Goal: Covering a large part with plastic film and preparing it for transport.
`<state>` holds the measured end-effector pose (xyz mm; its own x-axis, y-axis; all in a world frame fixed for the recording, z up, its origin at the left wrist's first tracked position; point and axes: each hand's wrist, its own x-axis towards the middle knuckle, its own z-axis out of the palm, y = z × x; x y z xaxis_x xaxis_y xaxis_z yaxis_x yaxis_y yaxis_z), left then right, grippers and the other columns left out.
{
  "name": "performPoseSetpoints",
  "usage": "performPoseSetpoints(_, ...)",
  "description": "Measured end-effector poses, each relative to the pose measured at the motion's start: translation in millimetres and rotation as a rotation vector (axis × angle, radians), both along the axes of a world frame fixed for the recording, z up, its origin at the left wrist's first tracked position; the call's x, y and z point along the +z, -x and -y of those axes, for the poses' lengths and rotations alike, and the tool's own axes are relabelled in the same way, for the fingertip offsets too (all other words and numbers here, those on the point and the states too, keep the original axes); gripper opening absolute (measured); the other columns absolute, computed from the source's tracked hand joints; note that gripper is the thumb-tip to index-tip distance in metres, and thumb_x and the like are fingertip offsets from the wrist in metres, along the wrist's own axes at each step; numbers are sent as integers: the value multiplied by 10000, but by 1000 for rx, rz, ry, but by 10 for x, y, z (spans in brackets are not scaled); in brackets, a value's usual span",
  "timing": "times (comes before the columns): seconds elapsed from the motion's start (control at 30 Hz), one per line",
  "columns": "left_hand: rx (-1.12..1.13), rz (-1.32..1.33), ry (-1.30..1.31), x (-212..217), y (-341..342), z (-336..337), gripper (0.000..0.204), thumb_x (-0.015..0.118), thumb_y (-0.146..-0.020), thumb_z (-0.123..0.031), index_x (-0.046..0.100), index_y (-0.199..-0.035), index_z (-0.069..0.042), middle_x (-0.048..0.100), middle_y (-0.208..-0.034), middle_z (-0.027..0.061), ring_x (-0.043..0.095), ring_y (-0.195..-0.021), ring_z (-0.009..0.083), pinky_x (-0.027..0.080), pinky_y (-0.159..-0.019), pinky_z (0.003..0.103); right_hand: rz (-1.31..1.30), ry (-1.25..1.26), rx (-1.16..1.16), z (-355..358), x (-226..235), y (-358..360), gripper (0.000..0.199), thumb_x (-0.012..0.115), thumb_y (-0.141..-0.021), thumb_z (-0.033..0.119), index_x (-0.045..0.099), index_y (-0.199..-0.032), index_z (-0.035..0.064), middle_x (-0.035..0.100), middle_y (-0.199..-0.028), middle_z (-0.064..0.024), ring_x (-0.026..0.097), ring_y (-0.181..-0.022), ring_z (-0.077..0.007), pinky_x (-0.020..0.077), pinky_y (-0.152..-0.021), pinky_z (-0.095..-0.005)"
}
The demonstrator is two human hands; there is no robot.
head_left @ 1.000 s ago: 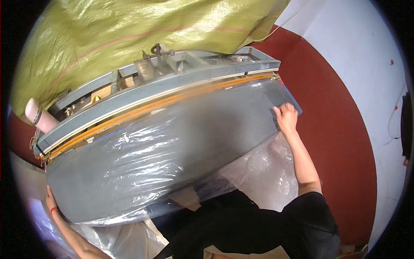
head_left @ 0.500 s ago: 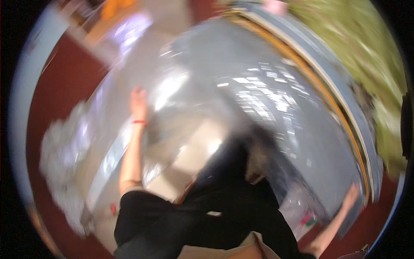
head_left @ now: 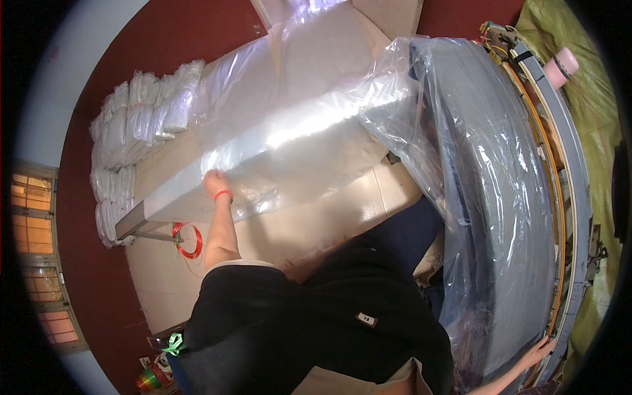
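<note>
On the near left of the pale wooden table (head_left: 197, 289), the left hand (head_left: 212, 179), with a red band at the wrist, now rests on the long stack of clear plastic film (head_left: 283, 138). A second ago the view faced the long metal sealing machine (head_left: 571, 197). The right hand was then at a far corner of the grey flat panel wrapped in clear plastic (head_left: 507, 197), and the left hand was at its near left edge. The view has since swung left. The left hand has come off the panel and gone to the film, while the right hand (head_left: 538, 350) sits low at the panel's near right edge. We judge that the work has passed from the panel to the film stack, with the panel kept steady.

The left fingers lie curled against the film. We cannot tell whether they pinch a sheet or only press on it. The right fingers are stretched along the panel's rim, but we cannot confirm their grip because the view's edge partly cuts them off.

The dark-clothed torso hides the near middle of the table. Glare across the film hides its layers. The white bundles of folded bags (head_left: 125, 131) at the far left are too small to count.
</note>
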<state>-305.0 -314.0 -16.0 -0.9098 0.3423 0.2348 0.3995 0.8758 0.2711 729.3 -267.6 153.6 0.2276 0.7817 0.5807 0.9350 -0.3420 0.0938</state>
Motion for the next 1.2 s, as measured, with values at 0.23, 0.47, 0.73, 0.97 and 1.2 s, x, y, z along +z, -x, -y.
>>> performPoseSetpoints(0.23, 364, -103, -288, -11, 702, 510, 162, 449, -770, -93, 582, -807, -9, 596, -879, 148, 574, -810, 272, 441, -688, 365, -121, -20, -182, 412, -88, -394, 524, 372, -887, 411, 350, -1277, 63, 371, -1289, -138, 384, -1158, -283, 342, -935, -351)
performPoseSetpoints(0.47, 128, 50, -961, 886, 971, -98, 174, 462, -807, -71, 570, -934, -22, 583, -925, 69, 529, -813, 163, 426, -686, 280, -105, -167, -76, 322, 127, -55, 364, 447, -887, 266, 481, -1177, 48, 511, -1158, -123, 504, -1043, -239, 415, -854, -284)
performPoseSetpoints(0.73, -1464, 1290, -705, 2686, -3083, -2384, 309, 529, -831, -99, 454, -1117, -9, 554, -754, 12, 527, -669, 74, 429, -618, 192, -895, 57, 545, -994, 816, 3196, 173, 521, -823, 79, 594, -958, 0, 602, -910, -78, 568, -835, -155, 439, -750, -254)
performPoseSetpoints(0.97, -1762, 1674, -436, 2916, -4443, -2365, 311, 534, -819, -45, 442, -1113, -7, 588, -817, 52, 534, -662, 83, 436, -645, 208, -1942, 116, 1117, -1303, 934, 4137, 251, 552, -796, 43, 545, -1038, -23, 587, -972, -114, 571, -871, -169, 432, -772, -255)
performPoseSetpoints(1.2, -2159, 216, -501, 2868, -4535, -2390, 90, 601, -713, 67, 609, -782, 10, 618, -704, 92, 603, -629, 129, 466, -553, 214, -2122, -64, 919, -1217, 699, 3744, 75, 613, -771, 74, 563, -761, 18, 594, -714, -60, 547, -689, -108, 414, -676, -235)
